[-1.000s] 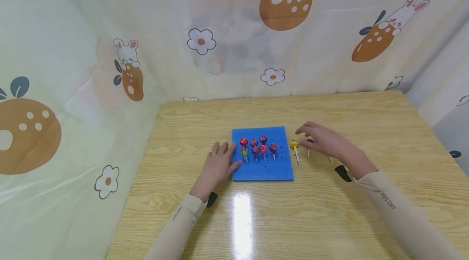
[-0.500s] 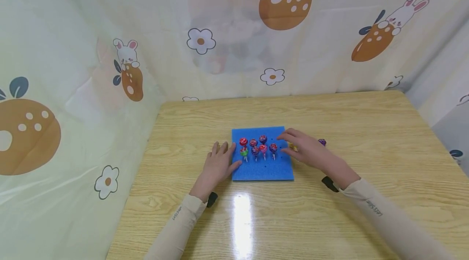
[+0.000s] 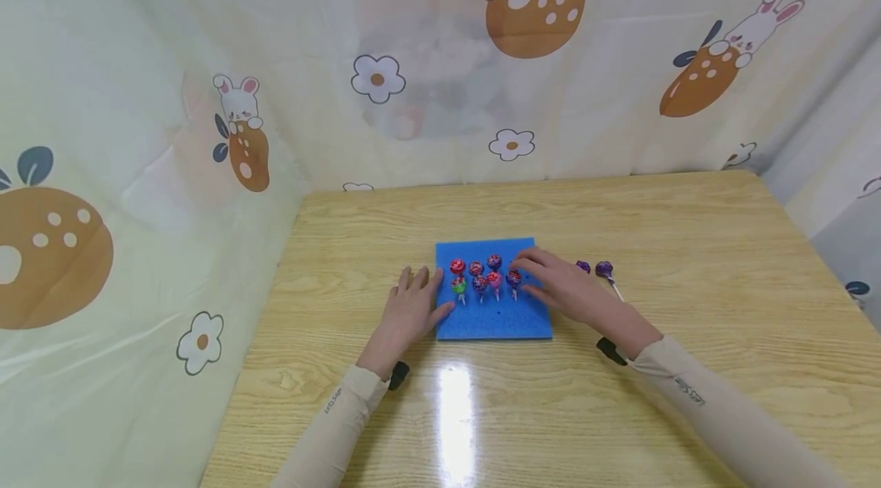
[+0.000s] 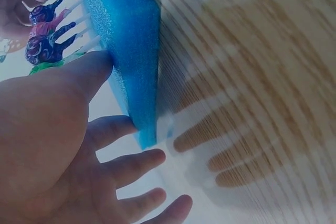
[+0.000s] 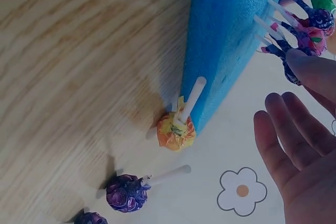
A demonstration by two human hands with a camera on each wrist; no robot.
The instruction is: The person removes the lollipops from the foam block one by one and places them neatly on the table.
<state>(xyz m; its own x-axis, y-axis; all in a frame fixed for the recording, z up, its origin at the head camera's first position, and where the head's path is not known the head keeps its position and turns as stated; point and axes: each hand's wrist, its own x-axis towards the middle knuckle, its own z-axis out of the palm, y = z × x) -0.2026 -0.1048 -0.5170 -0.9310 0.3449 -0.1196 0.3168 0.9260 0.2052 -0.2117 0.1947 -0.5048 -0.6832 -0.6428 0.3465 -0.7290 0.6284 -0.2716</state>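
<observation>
Several wrapped lollipops stand by their sticks in a blue foam board (image 3: 495,323), among them a green one (image 3: 459,285) and a dark purple-blue one (image 3: 514,278) at the right end of the front row. My left hand (image 3: 406,312) lies spread at the board's left edge, thumb and a fingertip against the foam. My right hand (image 3: 567,289) is over the board's right side, thumb and fingers apart around the dark lollipop. In the right wrist view the thumb overlaps this lollipop (image 5: 290,72); whether it touches cannot be told. No lollipop is visibly gripped.
Right of the board two purple lollipops (image 3: 604,268) lie on the wooden table (image 3: 344,243). A yellow lollipop (image 5: 176,132) lies by the board's edge, hidden under my right hand in the head view. A patterned curtain (image 3: 440,90) hangs behind the table.
My right hand has moved left, from above the loose lollipops to the board's right side, uncovering the two purple ones and covering the yellow one. My left hand has stayed in place.
</observation>
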